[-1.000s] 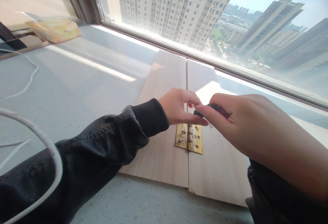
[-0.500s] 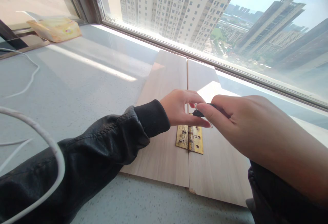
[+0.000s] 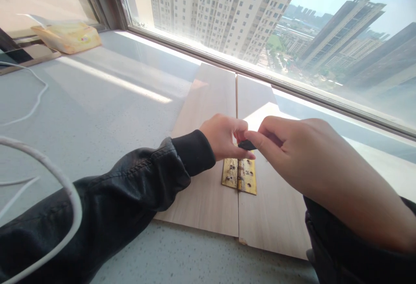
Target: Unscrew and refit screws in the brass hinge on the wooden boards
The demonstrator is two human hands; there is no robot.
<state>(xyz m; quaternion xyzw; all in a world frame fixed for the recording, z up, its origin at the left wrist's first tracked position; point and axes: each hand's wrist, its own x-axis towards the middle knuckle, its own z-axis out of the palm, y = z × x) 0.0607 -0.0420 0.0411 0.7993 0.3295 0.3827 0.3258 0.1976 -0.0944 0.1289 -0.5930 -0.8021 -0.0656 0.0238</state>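
Two pale wooden boards (image 3: 208,197) lie side by side on a grey speckled sill, joined by a brass hinge (image 3: 239,175) with several screw holes. My left hand (image 3: 224,136) hovers just above the hinge's top edge, its fingers curled together in a pinch; whatever they hold is hidden. My right hand (image 3: 292,154) meets it from the right, thumb and fingers closed on a small black tool handle (image 3: 247,145). The tool's tip is hidden between the two hands.
A large window (image 3: 260,28) runs along the far edge of the sill. A yellow packet (image 3: 69,37) lies at the far left. White cables (image 3: 65,188) loop across the left side of the sill (image 3: 97,110).
Both hands have drawn slightly left and closer together over the hinge. The left fingers have curled tighter around the tool's tip. The boards and hinge have not moved.
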